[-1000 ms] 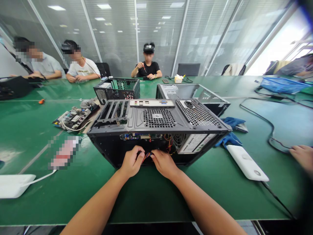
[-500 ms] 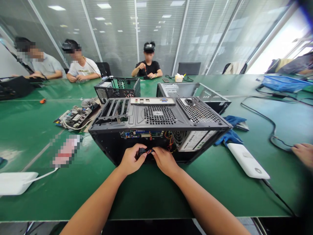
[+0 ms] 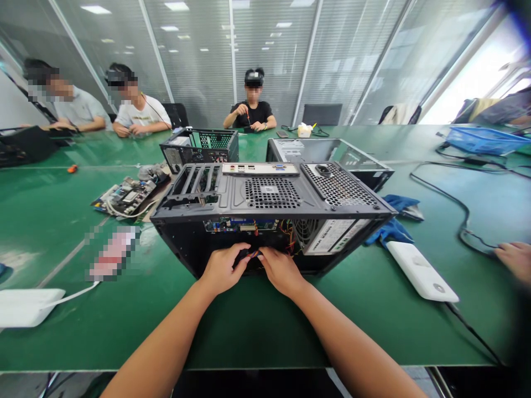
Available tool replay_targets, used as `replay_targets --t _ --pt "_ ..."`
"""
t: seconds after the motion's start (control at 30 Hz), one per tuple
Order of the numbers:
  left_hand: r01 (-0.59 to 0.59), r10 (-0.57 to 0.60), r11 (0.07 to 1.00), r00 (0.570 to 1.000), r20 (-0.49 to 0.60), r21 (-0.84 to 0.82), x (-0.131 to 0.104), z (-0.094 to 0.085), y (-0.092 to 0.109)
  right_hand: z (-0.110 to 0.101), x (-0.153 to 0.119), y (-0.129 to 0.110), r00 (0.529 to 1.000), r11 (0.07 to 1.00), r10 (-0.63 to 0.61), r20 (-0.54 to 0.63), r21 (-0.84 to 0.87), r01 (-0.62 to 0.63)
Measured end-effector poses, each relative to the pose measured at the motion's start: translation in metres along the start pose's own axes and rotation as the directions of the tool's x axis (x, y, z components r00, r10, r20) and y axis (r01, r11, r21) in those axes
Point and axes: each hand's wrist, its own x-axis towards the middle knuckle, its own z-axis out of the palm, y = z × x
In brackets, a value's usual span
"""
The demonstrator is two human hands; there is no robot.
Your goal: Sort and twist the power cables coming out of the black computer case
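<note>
A black computer case (image 3: pixel 232 204) stands before me, its back panel facing up and its open side toward me. At that opening, my left hand (image 3: pixel 222 269) and my right hand (image 3: pixel 282 271) are both closed on a twisted cable bundle (image 3: pixel 254 254) with coloured wires. The bundle spans the small gap between my fingertips; its ends are hidden by the hands and the dark interior. Behind the hands, part of a circuit board (image 3: pixel 240 225) shows inside the case. The power supply (image 3: pixel 332 237), with a fan and a white label, sits at the right of the opening.
Two more cases, one black (image 3: pixel 201 145) and one silver (image 3: pixel 309 149), stand behind. A circuit board (image 3: pixel 126 198) lies at left. On the right are a white power bank (image 3: pixel 423 271), blue cloth (image 3: pixel 392 229) and another person's hand (image 3: pixel 516 260). Several people sit around the table.
My fingers have shifted slightly around the cable bundle, and less of its dark part shows beside my left hand. Both hands keep their hold; the case stays in place.
</note>
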Motion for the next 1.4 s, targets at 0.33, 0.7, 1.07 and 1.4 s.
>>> replay_targets --t 0.33,0.7,1.07,1.4 --pt "-0.003 0.003 0.999 1.000 0.015 -0.043 0.004 0.002 -0.002 -0.004 -0.001 0.001 1.000 1.000 -0.001 0.011 -0.005 0.001" --pt "0.077 -0.066 0.987 0.995 0.081 -0.144 0.003 -0.002 0.003 -0.010 -0.004 0.002 0.999 0.993 -0.043 -0.020 0.111 0.045" --pt "-0.029 0.031 0.999 0.999 0.038 -0.043 0.005 0.003 -0.001 -0.010 -0.001 0.000 0.998 0.976 -0.026 0.049 0.217 0.015" --pt "0.040 -0.036 0.939 0.999 0.019 -0.343 0.010 -0.004 0.009 -0.002 -0.002 0.002 0.989 0.978 -0.128 -0.077 0.157 0.139"
